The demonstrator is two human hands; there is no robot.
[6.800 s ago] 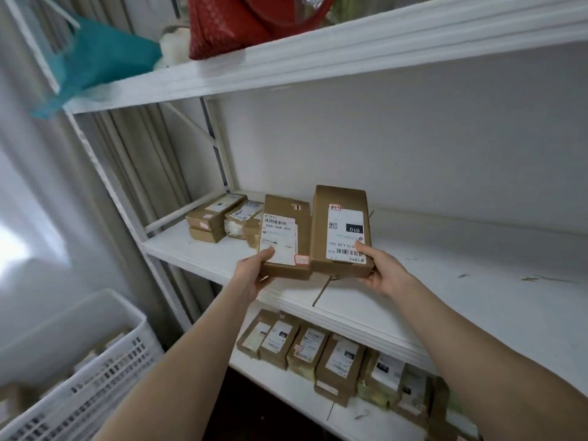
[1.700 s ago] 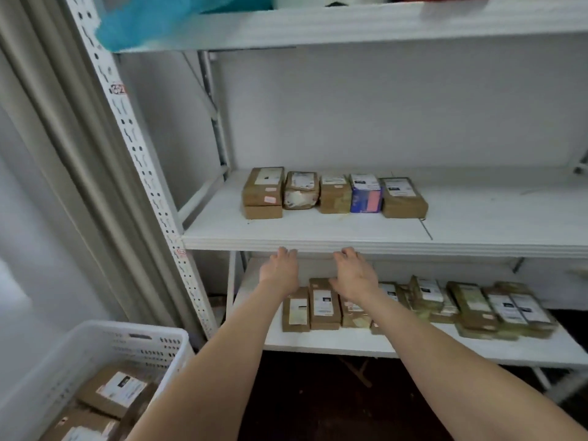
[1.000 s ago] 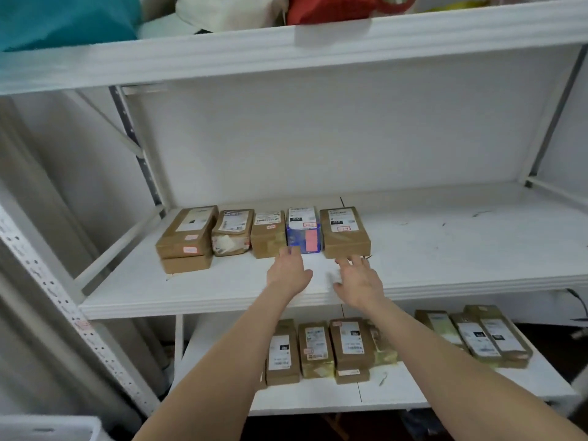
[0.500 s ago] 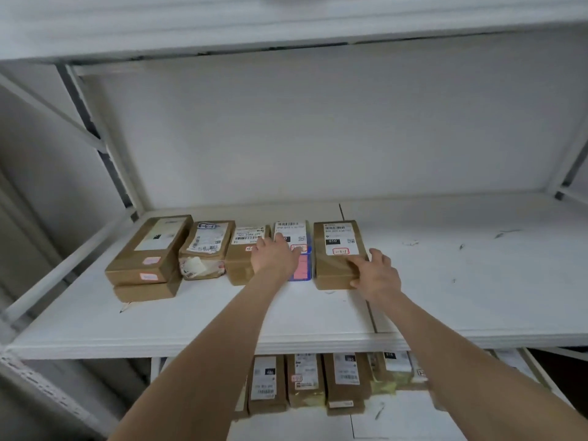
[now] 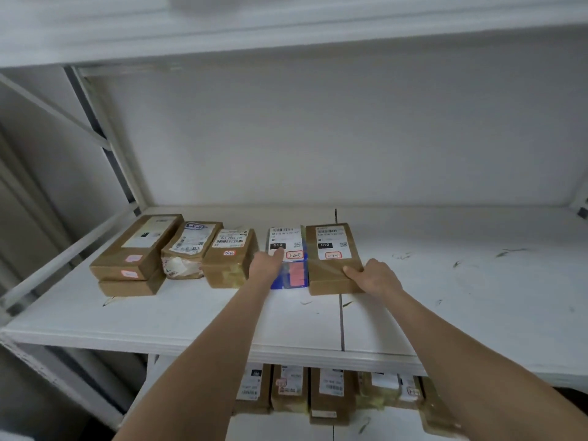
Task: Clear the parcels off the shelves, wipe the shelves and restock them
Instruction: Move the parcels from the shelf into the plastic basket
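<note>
**Two right-end parcels of the row under your hands, long axes pointing straight away from you.**

Your right hand [image 5: 374, 276] pinches the near right corner of the brown taped cardboard parcel [image 5: 331, 268]. The thumb is on top and the fingers go down its side, so the box runs ahead and left of them. Your left hand [image 5: 265, 265] rests on the blue plastic-wrapped parcel with white label [image 5: 291, 273], fingers near straight on its left top edge. The thumb is hidden, so I can't tell whether it grips. The blue one lies under and right of those fingers, touching the brown one, both flat on the white shelf board [image 5: 191, 313]. Likely next: draw both back toward you. The right hold looks firmer.
</note>
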